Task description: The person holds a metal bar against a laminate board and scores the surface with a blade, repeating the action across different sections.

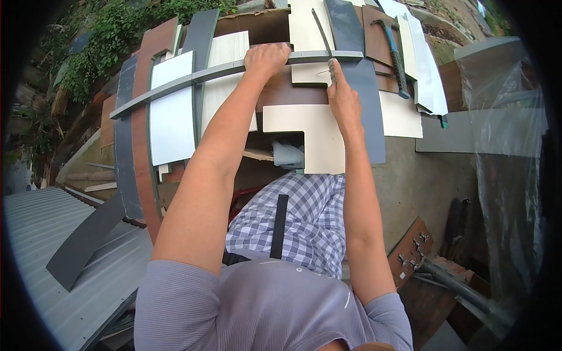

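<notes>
A long grey bar (158, 93) lies across the boards from the left side to the right, with thin dark lines across it in places. My left hand (267, 58) is closed over the bar near its middle. Close to the bar's right end, my right hand (344, 96) is closed around the grip of a tool whose long, thin, dark blade (321, 30) points away from me. The blade meets the bar; whether it has teeth is too small to tell. A cream board with a notched corner (325, 137) lies below the bar, between my forearms.
A hammer (393, 55) with a blue and black handle rests on boards at the right. White (171, 131), brown (143, 137) and grey boards (374, 111) overlap underneath. Clear plastic sheeting (503, 134) hangs at far right. Corrugated metal (35, 234) is at lower left.
</notes>
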Demonstrator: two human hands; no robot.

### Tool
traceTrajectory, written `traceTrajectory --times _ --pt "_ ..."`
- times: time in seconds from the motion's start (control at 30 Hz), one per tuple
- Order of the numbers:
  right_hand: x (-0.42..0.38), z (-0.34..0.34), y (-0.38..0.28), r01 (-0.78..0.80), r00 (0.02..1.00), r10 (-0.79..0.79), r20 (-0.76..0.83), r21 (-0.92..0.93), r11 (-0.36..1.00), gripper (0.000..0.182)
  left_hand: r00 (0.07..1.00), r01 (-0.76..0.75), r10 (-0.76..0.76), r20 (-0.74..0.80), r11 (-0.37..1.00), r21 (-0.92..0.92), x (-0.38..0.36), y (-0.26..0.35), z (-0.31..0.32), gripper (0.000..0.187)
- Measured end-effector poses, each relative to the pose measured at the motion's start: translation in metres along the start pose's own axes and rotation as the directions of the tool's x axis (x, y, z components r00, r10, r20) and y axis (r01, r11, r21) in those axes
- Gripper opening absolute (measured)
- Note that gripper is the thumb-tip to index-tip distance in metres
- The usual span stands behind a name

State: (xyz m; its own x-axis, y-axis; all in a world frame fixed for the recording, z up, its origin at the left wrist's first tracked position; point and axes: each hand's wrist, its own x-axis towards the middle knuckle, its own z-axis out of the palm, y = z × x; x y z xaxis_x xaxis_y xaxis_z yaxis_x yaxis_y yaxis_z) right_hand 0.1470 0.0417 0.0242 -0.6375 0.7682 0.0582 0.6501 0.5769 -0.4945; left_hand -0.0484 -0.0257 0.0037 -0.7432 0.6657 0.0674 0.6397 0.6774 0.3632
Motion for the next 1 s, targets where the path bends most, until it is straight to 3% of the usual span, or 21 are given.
traceTrajectory --times 0.2,0.33,0.5,0.67,0.83,1.0 --pt "-0.084 -0.015 0.02 -0.077 0.994 0.073 0.079 0.048 0.996 0.058 0.997 -0.04 0.035 -0.066 0.997 -0.068 -0.001 -0.004 0.005 0.057" --pt "-0.123 -0.017 0.031 -0.081 0.996 0.079 0.033 0.066 0.995 0.057 0.997 -0.042 0.04 -0.059 0.999 -0.033 -0.001 -0.005 0.008 0.056" --pt "-0.067 -0.016 0.02 -0.149 0.987 0.142 0.081 0.078 0.986 0.057 0.999 -0.035 0.034 -0.032 0.999 -0.029 -0.001 -0.003 0.004 0.056" --pt "0.003 0.006 0.003 0.011 0.999 -0.012 -0.03 -0.01 1.0 0.055 1.0 -0.011 0.011 -0.009 1.0 -0.03 0.001 -0.002 0.006 0.057" --pt "-0.005 -0.003 0.006 0.004 1.0 -0.004 0.016 0.001 1.0 0.057 1.0 0.006 -0.006 -0.004 1.0 -0.029 0.001 0.001 0.004 0.055" --pt "-0.088 -0.018 0.023 -0.097 0.991 0.094 0.09 0.029 0.995 0.057 1.0 0.01 -0.01 0.002 0.999 -0.038 -0.001 0.0 0.003 0.054"
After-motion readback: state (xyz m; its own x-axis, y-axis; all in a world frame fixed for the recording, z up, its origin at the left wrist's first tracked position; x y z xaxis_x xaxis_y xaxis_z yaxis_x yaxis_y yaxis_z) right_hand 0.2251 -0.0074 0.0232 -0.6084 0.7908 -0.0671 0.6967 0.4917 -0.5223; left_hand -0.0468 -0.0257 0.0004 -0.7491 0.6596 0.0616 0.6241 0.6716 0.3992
